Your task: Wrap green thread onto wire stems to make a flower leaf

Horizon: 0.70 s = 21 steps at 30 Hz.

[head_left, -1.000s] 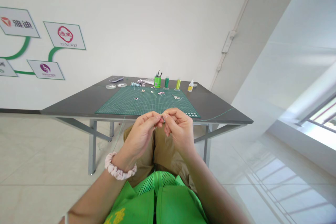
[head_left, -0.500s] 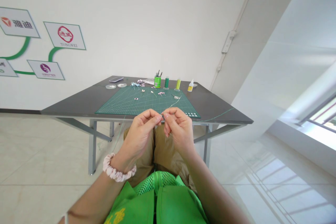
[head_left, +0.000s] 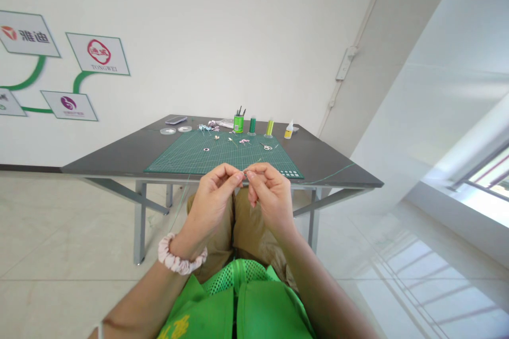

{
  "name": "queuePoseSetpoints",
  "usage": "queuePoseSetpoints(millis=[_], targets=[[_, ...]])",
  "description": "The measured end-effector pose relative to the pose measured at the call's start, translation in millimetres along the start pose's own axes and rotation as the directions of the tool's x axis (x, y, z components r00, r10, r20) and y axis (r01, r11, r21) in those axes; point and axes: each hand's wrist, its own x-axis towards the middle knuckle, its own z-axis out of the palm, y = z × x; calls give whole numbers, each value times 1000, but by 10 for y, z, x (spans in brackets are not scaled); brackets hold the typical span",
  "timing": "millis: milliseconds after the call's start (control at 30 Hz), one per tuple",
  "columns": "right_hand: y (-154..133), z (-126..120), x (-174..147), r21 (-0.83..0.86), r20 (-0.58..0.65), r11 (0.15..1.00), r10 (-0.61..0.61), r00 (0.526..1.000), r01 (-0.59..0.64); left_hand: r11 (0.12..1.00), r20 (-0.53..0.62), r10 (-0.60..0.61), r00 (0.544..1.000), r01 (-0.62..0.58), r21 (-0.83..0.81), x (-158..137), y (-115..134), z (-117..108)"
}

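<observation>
My left hand (head_left: 217,190) and my right hand (head_left: 270,190) are held up before the table's front edge, fingertips touching. Each is closed in a pinch of thumb and forefinger. A fine green thread (head_left: 260,160) shows just above my right fingertips. What lies between the left fingertips is too small to make out. Behind the hands is a green cutting mat (head_left: 191,159). On it lie small white scissors (head_left: 268,148), a pink-and-white flower-like piece (head_left: 244,141) and a small ring-like piece (head_left: 206,149).
At the back stand a green can of tools (head_left: 238,124), a dark green thread spool (head_left: 252,126), a yellow-green spool (head_left: 269,128) and a glue bottle (head_left: 288,130). Clear shallow dishes (head_left: 167,131) and a phone (head_left: 176,120) lie left. Green thread (head_left: 332,174) trails across the table's right side.
The pinched fingertips have shifted very slightly left. The green thread above my right hand shows a shorter stretch than before. Things on the table have not moved.
</observation>
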Motion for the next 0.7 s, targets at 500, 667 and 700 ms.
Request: queuePoseSetpoints(millis=[500, 667, 700], targets=[[-24, 5, 5, -5, -12, 999, 46, 999, -46, 995, -17, 14, 1000, -12, 95, -8, 21, 3], [-30, 7, 5, -9, -18, 999, 43, 999, -43, 997, -20, 19, 1000, -17, 80, -5, 23, 6], [-29, 8, 5, -9, -18, 999, 40, 999, -40, 997, -19, 19, 1000, -18, 77, -4, 20, 5]])
